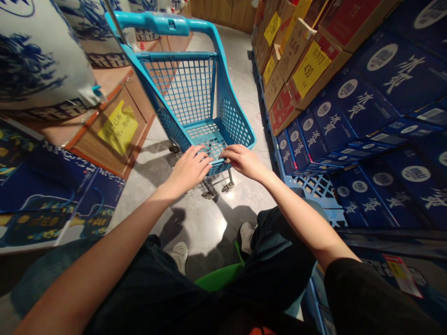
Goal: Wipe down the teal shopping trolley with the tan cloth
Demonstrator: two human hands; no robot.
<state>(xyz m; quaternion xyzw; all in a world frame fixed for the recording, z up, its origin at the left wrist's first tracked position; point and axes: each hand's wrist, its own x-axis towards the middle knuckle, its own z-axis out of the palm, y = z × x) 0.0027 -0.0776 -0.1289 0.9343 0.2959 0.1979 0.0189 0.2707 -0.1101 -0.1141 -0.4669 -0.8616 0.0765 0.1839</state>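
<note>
A bright blue plastic shopping cart (238, 118) stands in front of me, its handle (153, 23) at the far end and its mesh basket bare inside. Over the near rim of the basket curl the fingers of my left hand (191, 164). My right hand (244, 160) closes on the same rim, a short gap to the right; its fingertips are partly hidden. Caster wheels (227, 186) show beneath the cart on the grey tiled floor.
Stacked blue cartons (349, 104) line the right side on a blue plastic pallet (319, 190), with brown boxes (274, 90) beyond. Large white-and-blue jars (35, 60) stand on a wooden platform (122, 121) at left. A green plastic object (220, 278) lies between my legs.
</note>
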